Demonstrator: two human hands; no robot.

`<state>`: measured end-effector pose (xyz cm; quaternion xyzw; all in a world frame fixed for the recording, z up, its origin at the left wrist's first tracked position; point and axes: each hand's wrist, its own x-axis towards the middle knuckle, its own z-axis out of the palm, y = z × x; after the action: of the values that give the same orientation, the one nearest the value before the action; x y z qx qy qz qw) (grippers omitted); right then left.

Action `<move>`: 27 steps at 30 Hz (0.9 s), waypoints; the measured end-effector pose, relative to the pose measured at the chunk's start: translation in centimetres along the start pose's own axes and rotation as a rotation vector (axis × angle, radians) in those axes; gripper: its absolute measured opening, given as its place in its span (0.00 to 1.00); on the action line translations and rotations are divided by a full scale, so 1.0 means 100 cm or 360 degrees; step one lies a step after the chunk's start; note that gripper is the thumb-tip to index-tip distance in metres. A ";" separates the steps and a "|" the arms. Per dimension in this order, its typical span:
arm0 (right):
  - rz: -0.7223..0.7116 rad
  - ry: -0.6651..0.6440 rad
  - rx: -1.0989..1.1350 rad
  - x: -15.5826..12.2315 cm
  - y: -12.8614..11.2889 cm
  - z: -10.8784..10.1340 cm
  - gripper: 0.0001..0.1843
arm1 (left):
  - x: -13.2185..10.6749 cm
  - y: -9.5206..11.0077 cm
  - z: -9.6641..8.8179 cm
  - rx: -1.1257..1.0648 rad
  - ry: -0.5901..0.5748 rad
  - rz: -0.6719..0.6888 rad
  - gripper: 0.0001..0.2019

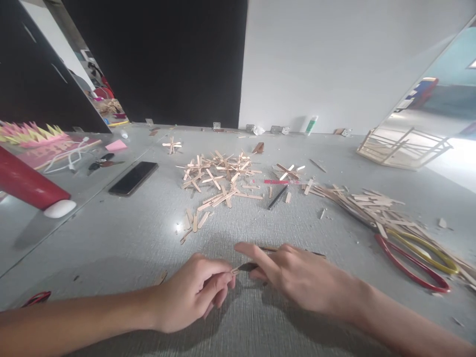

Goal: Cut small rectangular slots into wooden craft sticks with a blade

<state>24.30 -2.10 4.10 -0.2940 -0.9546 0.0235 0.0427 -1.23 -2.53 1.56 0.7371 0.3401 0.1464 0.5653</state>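
Note:
My left hand [201,291] is closed near the front middle of the table. It pinches a small piece of wooden craft stick [235,270] between thumb and fingers. My right hand [293,277] is closed on a tool with a dark flat blade [246,267], whose tip meets the wooden piece. The right index finger is stretched out above the blade. The tool's handle is hidden in the palm, so its exact kind is unclear. Just behind the right knuckles lies a thin dark strip [314,254], mostly covered by the hand.
Crossed craft sticks [219,171] are piled at mid-table. Scissors with red and yellow handles [412,258] lie right, beside loose sticks [379,206]. A phone [134,178], a red cylinder [31,178] and keys [102,162] are left. A glue stick [311,125] stands behind; a pencil [278,197] lies centrally.

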 end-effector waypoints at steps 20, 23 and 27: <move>0.0165 0.0113 -0.0014 -0.006 -0.019 0.007 0.32 | 0.002 -0.002 0.006 0.0149 0.0182 -0.0101 0.20; 0.0159 0.0016 -0.0164 -0.006 -0.027 0.000 0.44 | 0.002 -0.001 0.007 0.0207 0.0167 -0.0063 0.19; 0.0029 0.0079 -0.0303 -0.005 -0.025 0.000 0.40 | -0.001 -0.001 0.006 0.0202 0.0112 -0.0027 0.18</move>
<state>23.34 -4.44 4.29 -0.3058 -0.9484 -0.0744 0.0381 -0.99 -2.98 1.29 0.7629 0.3747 0.1456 0.5064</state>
